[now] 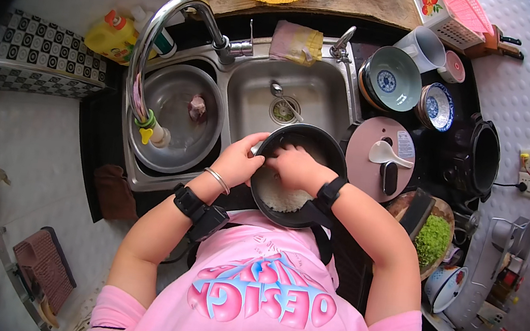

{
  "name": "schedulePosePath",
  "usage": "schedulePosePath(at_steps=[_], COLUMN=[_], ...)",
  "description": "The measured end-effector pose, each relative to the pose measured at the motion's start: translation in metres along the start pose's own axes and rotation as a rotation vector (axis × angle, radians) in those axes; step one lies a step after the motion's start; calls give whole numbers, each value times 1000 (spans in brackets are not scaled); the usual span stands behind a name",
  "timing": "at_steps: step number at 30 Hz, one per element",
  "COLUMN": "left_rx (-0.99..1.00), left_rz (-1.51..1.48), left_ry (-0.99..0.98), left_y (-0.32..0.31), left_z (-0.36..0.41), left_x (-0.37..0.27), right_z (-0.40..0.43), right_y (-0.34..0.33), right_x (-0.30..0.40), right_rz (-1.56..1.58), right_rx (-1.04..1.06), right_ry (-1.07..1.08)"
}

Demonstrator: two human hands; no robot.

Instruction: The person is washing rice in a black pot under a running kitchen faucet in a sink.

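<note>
My left hand (240, 158) grips the rim of a dark rice cooker inner pot (340, 156), thumb on the edge. White rice (285, 200) in cloudy liquid lies in the pot. Inside it is my right hand (297, 167), fingers down towards the rice; the fingertips are partly hidden. The pot is held at the front edge of a stainless steel double sink (246, 97), close to my body. In the right basin a metal spoon (276, 89) rests near the drain strainer (284, 111).
A metal bowl (181, 75) holding a piece of meat (196, 108) fills the left basin, under a tall faucet (147, 47). To the right are a pink lid (363, 133) with a white rice paddle (383, 153), stacked bowls (404, 78), a rice cooker body (459, 157) and chopped greens (432, 238).
</note>
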State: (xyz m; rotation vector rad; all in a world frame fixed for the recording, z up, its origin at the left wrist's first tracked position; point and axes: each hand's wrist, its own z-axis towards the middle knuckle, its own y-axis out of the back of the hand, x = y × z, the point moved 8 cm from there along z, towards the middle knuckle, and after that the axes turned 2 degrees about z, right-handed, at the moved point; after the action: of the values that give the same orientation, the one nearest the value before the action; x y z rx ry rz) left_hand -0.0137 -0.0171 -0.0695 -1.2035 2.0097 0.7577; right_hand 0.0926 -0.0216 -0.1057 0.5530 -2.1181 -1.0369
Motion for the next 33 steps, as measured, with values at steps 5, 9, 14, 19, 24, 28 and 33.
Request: schedulePosePath(at_steps=[5, 9, 14, 19, 24, 28, 33], left_rx=[-8, -27, -49, -43, -43, -27, -7], left_rz=[-44, -82, -110, -73, -56, -72, -62], left_ry=[-5, -12, -8, -8, -5, 5, -3], left_y=[0, 0, -3, -5, -3, 0, 0], left_z=[2, 2, 0, -6, -5, -1, 2], left_x=[0, 6, 7, -5, -3, 4, 3], right_z=[3, -20, -37, -38, -27, -44, -56], right_y=[-15, -24, -57, -68, -67, -48, -36], right_x=[-44, -56, -41, -2, 0, -4, -14], right_rz=[120, 233, 461, 650, 1177, 1917, 2421], right_rx=[144, 321, 536, 551, 502, 426, 277], right_ry=[-249, -417, -327, -263, -347, -452, -283])
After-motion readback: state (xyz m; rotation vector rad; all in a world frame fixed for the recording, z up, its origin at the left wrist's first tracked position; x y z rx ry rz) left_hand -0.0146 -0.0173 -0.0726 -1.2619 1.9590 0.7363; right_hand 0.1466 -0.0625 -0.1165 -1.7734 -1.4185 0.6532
